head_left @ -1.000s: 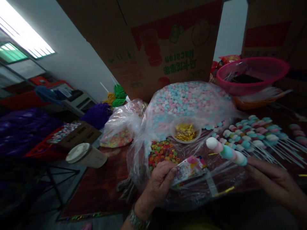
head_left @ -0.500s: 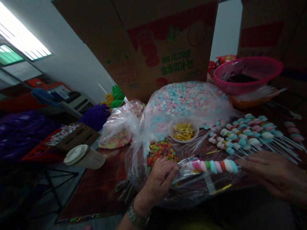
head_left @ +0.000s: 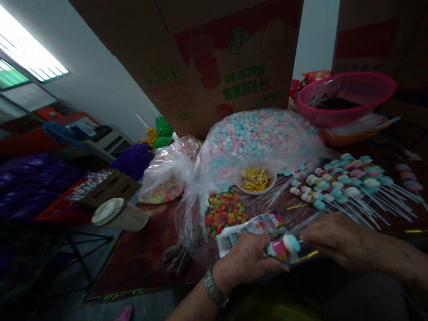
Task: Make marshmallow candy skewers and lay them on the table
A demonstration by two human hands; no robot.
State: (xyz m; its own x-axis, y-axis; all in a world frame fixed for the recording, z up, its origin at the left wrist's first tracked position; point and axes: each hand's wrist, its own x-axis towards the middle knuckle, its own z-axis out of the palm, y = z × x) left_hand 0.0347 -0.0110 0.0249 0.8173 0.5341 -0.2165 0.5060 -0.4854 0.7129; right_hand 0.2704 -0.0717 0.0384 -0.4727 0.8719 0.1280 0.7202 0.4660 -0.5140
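Note:
My left hand (head_left: 245, 258), a watch at its wrist, wraps around a marshmallow skewer (head_left: 291, 243); only its blue and white end pieces and some printed wrapper stick out past my thumb. My right hand (head_left: 337, 238) is closed at the stick end of that skewer, its fingertips partly hidden. Printed clear wrappers (head_left: 250, 227) lie flat just beyond my left hand. A gold twist tie (head_left: 304, 257) rests between my hands. Several finished-looking marshmallow skewers (head_left: 347, 178) lie in a row beyond my right hand, white sticks toward me.
A large bag of pastel marshmallows (head_left: 257, 133) stands before a cardboard box (head_left: 207, 102). Nearby are a bowl of gold ties (head_left: 256, 179), colourful ring candies (head_left: 225, 211) and a smaller tied bag (head_left: 163, 187). A lidded paper cup (head_left: 123, 215) sits left; a pink basket (head_left: 347, 116) stands back right.
My left hand has moved right and nearer me, now covering most of the skewer. My right hand has shifted left to the stick end. The flat wrappers have come into fuller view.

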